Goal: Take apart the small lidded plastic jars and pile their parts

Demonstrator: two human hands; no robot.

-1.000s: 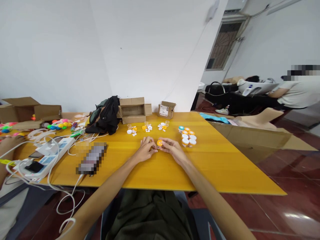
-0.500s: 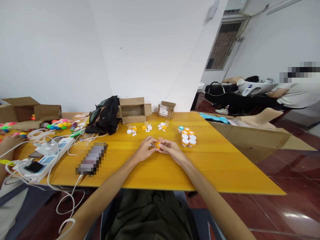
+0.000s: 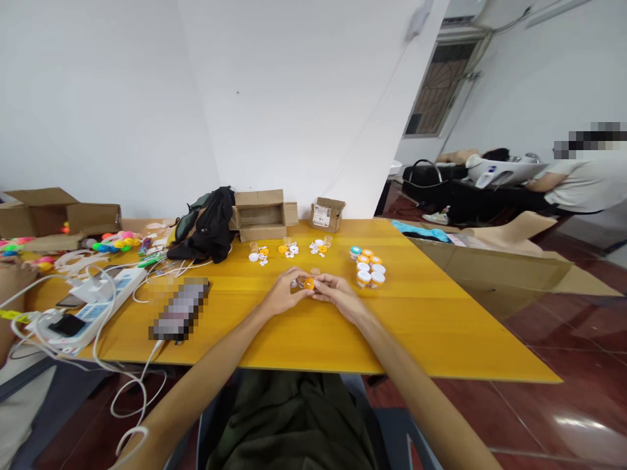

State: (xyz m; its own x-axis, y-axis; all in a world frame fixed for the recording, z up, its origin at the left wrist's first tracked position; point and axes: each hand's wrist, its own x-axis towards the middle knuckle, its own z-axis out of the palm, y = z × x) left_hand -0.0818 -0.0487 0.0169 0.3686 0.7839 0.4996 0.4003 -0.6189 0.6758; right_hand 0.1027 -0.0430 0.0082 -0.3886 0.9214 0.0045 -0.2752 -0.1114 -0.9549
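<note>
Between my two hands is a small round orange plastic piece (image 3: 309,283), like a cap. My left hand (image 3: 285,293) is closed, its thumb and fingertips at the left side of the piece. My right hand (image 3: 337,294) pinches it from the right. A clear plastic cup (image 3: 315,271) stands just behind my fingers, and some small white parts near my left fingers are partly hidden. Right of my hands stands a cluster of small jars with white lids (image 3: 377,269) and orange rims; one has a teal top (image 3: 355,250).
Small groups of white and orange parts (image 3: 264,252) with clear cups lie farther back. Behind them are an open carton (image 3: 262,231), a smaller box (image 3: 322,216) and a black bag (image 3: 210,228). A phone (image 3: 181,310) and a power strip (image 3: 105,307) with cables lie left, near another person's hand (image 3: 12,277).
My hands stay almost in the same place around the orange piece, with only slight finger movement. At the far left, the other person's hand has shifted a little.
</note>
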